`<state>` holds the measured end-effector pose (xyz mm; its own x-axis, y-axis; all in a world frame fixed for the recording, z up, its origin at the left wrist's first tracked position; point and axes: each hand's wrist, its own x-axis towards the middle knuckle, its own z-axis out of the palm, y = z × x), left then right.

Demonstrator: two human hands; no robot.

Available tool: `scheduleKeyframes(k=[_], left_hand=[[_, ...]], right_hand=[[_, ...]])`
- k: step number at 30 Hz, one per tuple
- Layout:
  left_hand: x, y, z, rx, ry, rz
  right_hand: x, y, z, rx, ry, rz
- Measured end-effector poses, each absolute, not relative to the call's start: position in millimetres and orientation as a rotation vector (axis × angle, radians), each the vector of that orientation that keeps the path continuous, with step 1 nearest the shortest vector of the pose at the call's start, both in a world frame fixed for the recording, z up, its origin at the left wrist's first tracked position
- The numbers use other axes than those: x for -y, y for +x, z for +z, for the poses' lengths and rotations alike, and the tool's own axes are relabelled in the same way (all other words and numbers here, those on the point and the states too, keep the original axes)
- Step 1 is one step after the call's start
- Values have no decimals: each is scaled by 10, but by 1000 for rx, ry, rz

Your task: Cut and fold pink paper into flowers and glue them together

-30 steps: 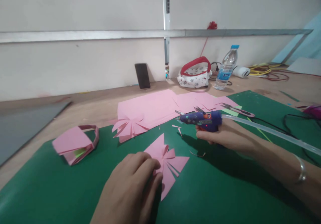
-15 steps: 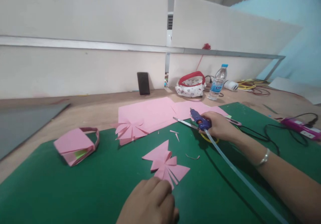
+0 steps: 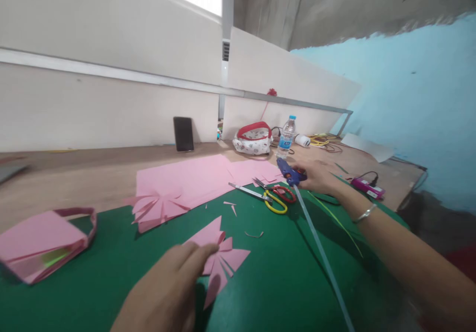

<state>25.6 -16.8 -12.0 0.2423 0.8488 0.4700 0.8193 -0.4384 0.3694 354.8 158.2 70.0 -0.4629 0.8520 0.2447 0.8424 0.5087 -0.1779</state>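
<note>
A pink paper bow [image 3: 226,258] with cut, pointed tails lies on the green mat [image 3: 275,282]. My left hand [image 3: 167,277] is at the bow's left side, its fingers closed on it near the centre knot; the thumb is hidden. In my right hand [image 3: 316,176] is a blue glue gun [image 3: 290,172], raised over the mat, with a long translucent glue stick [image 3: 320,252] trailing from its back. Below and left of the gun lie scissors [image 3: 275,200] with red and yellow handles, and a slim white cutter [image 3: 247,190] touches them.
Pink sheets [image 3: 186,173] and a fringed pink paper piece [image 3: 161,205] lie behind the bow. A pink paper bag [image 3: 44,243] stands left. Farther back are a phone [image 3: 183,134], a pouch [image 3: 253,138], a water bottle [image 3: 286,138] and a purple power strip [image 3: 368,187].
My left hand has moved forward onto the bow's left side. My right hand has lifted the glue gun away from the scissors, which now show fully. The view has swung right.
</note>
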Motion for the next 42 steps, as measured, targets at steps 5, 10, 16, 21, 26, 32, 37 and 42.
scheduleKeyframes(k=[5, 10, 16, 21, 26, 32, 37, 42], left_hand=[[71, 120, 313, -1870, 1933, 900], [-35, 70, 530, -1893, 1843, 722], [-204, -89, 444, -1926, 2072, 344], [-330, -81, 263, -1878, 2109, 309], [-386, -11, 124, -1849, 2155, 361], [-380, -4, 12, -1782, 2127, 459], [-385, -18, 10, -1736, 2151, 494], [-413, -73, 13, -1752, 2125, 558]], right_hand=[[-1603, 3725, 521, 2629, -1420, 93], [-1694, 3717, 354, 2716, -1439, 121], [-1781, 3717, 390, 2780, -1467, 156], [-1754, 3742, 466, 2812, -1539, 162], [-1530, 3204, 749, 2896, -1413, 154], [-1291, 2028, 936, 3259, -983, 35], [-1368, 1433, 683, 3426, -620, 284], [-1422, 1320, 498, 3447, -705, 294]])
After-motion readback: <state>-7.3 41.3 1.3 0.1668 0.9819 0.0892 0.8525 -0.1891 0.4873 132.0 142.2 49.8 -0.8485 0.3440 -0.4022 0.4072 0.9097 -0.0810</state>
